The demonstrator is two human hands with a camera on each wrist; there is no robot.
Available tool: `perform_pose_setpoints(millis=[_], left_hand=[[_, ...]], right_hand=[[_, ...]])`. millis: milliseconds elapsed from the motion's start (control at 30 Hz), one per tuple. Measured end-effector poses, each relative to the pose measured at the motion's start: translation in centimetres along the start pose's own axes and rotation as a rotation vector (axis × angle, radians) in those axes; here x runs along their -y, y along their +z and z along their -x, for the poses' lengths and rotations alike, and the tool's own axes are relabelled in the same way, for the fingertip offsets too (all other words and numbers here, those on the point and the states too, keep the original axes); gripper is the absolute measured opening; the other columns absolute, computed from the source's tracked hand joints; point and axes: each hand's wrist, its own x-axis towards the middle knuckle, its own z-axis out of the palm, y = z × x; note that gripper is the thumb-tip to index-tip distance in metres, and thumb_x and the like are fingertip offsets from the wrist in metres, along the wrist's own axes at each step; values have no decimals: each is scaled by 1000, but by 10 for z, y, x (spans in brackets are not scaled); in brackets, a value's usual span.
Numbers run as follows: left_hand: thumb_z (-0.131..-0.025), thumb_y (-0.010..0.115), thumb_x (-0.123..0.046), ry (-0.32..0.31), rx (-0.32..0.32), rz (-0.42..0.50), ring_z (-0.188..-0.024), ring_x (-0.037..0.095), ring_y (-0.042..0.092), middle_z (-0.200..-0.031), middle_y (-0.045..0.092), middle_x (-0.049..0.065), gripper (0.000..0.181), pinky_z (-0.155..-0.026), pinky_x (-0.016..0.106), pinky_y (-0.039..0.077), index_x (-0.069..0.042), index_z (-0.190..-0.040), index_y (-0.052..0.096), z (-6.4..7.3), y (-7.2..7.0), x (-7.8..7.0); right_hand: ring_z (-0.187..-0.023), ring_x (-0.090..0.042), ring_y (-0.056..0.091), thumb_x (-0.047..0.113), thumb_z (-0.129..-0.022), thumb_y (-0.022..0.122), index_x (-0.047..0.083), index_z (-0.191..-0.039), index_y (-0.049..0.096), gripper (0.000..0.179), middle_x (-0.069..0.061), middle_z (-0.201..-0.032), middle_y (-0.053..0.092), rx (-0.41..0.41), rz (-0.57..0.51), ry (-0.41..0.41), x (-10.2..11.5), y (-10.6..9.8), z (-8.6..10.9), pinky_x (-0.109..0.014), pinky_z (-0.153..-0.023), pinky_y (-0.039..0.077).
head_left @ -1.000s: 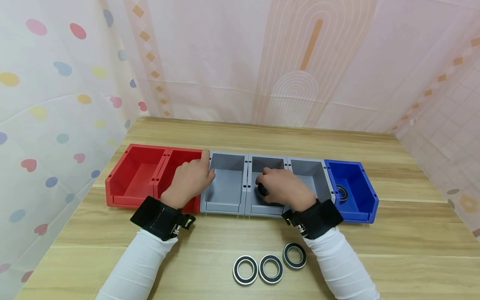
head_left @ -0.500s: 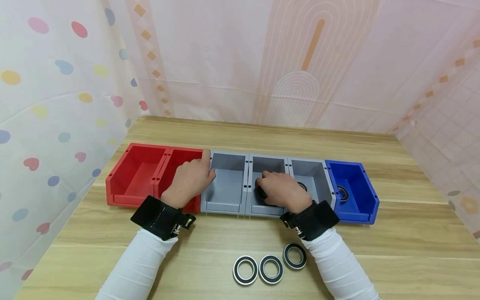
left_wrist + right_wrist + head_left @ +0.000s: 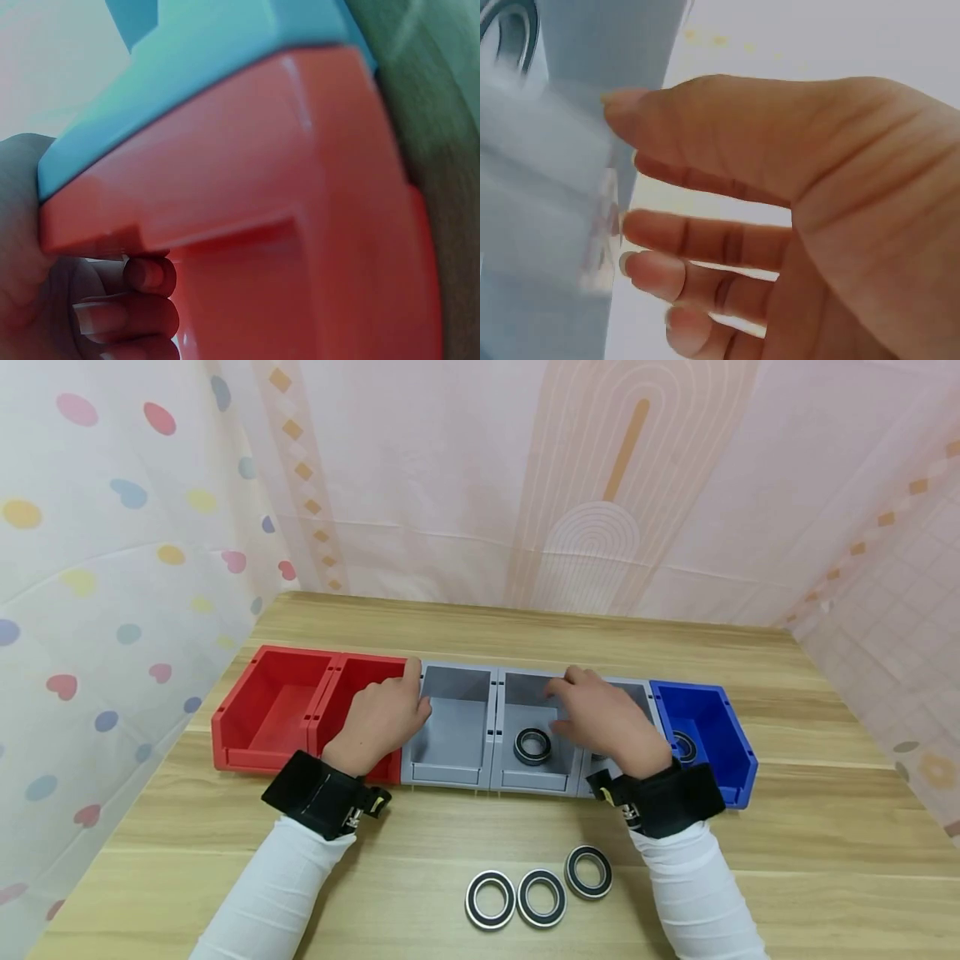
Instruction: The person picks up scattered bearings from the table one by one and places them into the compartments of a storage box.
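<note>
My left hand [image 3: 380, 718] grips the adjoining walls of the second red bin [image 3: 225, 172] and the left grey bin [image 3: 450, 722]; in the left wrist view its fingers curl inside the red one. Above the divider between the middle grey bin [image 3: 551, 772] and the right grey bin [image 3: 645, 693], my right hand [image 3: 607, 718] holds nothing, its fingers apart and loosely bent. A black-sealed ball bearing [image 3: 533, 746] lies flat in the middle grey bin, just left of that hand. My right hand mostly hides the right grey bin, where a bearing's edge [image 3: 598, 757] shows.
Three more bearings [image 3: 491, 900] lie on the wooden table [image 3: 420, 860] in front of the bins. At the row's right end, the blue bin [image 3: 708, 718] holds a bearing [image 3: 684, 746]. Another red bin [image 3: 273, 710] forms the left end. A patterned curtain hangs behind.
My right hand has let go of the bearing in the middle grey bin and moved up and right. The bearing there is now uncovered. My left hand has stayed put.
</note>
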Motion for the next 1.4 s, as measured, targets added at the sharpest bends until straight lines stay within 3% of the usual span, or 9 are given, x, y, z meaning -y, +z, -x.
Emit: perform_pose_setpoints(millis=[167,300,500,700,867,1000,1133,1200,1400], left_hand=[[-81,61,-21,-8,15,8,-38,15,41,-50,42,5,35,-39,25,39,-3,-100,38,0,0,-1],[-81,62,-23,-16,26,-2,-38,15,41,-51,42,5,36,-39,25,39,-3,-100,38,1,-1,-2],[-80,64,-25,-12,18,-53,-39,15,41,-52,43,5,38,-39,26,40,-3,-100,40,2,-3,-4],[-74,70,-29,30,-75,-211,-54,22,52,-70,56,13,46,-49,35,51,1,-103,50,14,-18,-23],[-78,67,-30,169,-133,-280,-67,25,55,-81,60,14,38,-53,34,52,-2,-100,55,31,-34,-61],[-84,61,-38,395,-3,-243,-79,22,57,-92,62,8,39,-64,32,51,-9,-109,58,54,-29,-99],[-83,57,-53,590,200,-247,-89,18,55,-100,61,2,48,-75,34,49,-16,-114,57,78,-13,-130],[-79,59,-58,644,260,-266,-90,15,54,-99,61,0,52,-77,33,48,-19,-112,58,88,-7,-138],[-66,65,-67,723,314,-314,-86,10,53,-99,60,-4,65,-71,26,45,-22,-112,58,100,10,-144]], right_hand=[[-67,-19,50,21,-83,66,4,-128,48,52,-15,-108,41,27,-91,113,-8,4,0,-29,-54,44],[-50,-20,43,16,-85,59,3,-127,43,47,-18,-104,35,-14,-131,188,-8,15,-4,-28,-44,36],[-49,-24,43,20,-90,51,11,-123,39,36,-18,-93,38,-13,-140,298,-8,25,-7,-33,-43,33],[-59,-24,48,22,-93,47,12,-117,37,28,-11,-75,51,71,-193,281,-9,27,-9,-34,-49,35],[-61,-24,48,22,-93,47,13,-110,39,21,-9,-75,50,69,-202,261,-11,29,-12,-34,-51,35],[-61,-23,48,23,-94,46,13,-107,40,18,-9,-75,50,57,-201,243,-10,30,-14,-34,-52,34],[-58,-23,46,22,-94,46,13,-106,40,17,-8,-72,48,58,-203,235,-9,29,-16,-33,-51,32],[-57,-23,46,22,-94,46,12,-106,40,17,-8,-70,46,61,-208,238,-8,29,-17,-33,-50,32],[-57,-22,46,22,-93,46,12,-108,42,18,-8,-70,47,63,-221,240,-4,28,-18,-32,-49,32]])
